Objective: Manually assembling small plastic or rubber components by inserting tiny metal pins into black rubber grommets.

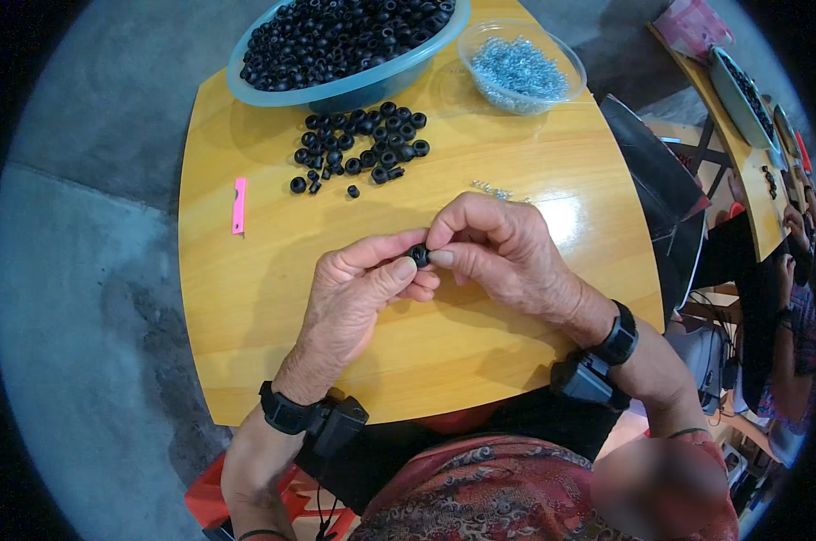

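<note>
Above the middle of the table, my left hand (358,284) closes thumb and fingers round a small round black cord lock (418,255) with a hole in it. My right hand (498,252) pinches at its right side, thumb and forefinger together; whether a smaller part sits between those fingertips is hidden. Beyond the hands lies a loose cluster of black cord lock parts (369,157), round ones and a few smaller pieces. Just past my right hand, several small silvery springs (492,189) rest on the wood.
A large pale-blue basin (354,86) heaped with black parts stands at the far edge of the yellow table (246,334). Right of it is a clear bowl (516,101) of springs. A pink flat strip (238,207) lies at left. Another person (791,307) sits at a second table on the right.
</note>
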`<state>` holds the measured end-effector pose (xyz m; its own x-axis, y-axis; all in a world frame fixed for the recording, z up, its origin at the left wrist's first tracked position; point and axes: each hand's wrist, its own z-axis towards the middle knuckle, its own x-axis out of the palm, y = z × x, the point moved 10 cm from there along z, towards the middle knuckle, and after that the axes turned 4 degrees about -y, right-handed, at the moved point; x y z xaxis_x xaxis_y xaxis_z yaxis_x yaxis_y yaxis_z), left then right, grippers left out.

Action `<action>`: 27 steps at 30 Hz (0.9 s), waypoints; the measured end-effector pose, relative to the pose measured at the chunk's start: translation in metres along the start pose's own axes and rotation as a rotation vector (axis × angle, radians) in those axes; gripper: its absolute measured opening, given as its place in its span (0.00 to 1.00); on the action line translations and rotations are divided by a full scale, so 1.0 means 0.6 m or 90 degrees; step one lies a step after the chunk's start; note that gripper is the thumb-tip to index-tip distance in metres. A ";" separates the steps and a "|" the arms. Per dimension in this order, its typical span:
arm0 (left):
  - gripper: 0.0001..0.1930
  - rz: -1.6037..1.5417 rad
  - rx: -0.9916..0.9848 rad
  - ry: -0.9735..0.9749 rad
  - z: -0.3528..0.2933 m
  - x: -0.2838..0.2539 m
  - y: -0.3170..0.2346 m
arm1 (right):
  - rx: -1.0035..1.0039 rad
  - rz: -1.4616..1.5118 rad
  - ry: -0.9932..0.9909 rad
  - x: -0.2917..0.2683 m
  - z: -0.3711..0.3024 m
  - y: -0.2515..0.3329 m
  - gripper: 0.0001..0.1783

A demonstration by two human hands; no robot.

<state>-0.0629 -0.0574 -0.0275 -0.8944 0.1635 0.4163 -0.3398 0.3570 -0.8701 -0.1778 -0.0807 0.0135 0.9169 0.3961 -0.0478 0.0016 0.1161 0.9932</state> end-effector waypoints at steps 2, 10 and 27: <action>0.16 0.014 0.007 0.007 -0.003 -0.002 0.000 | 0.014 -0.002 0.006 0.003 0.000 -0.004 0.04; 0.16 -0.021 0.024 0.016 -0.006 -0.002 -0.003 | 0.044 0.161 0.023 0.013 -0.002 -0.001 0.03; 0.15 0.001 0.050 0.037 -0.009 0.001 -0.015 | 0.033 0.115 0.032 0.020 -0.002 -0.002 0.03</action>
<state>-0.0587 -0.0559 -0.0182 -0.8775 0.2177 0.4274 -0.3622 0.2835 -0.8880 -0.1670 -0.0752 0.0115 0.8835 0.4508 0.1276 -0.1394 -0.0071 0.9902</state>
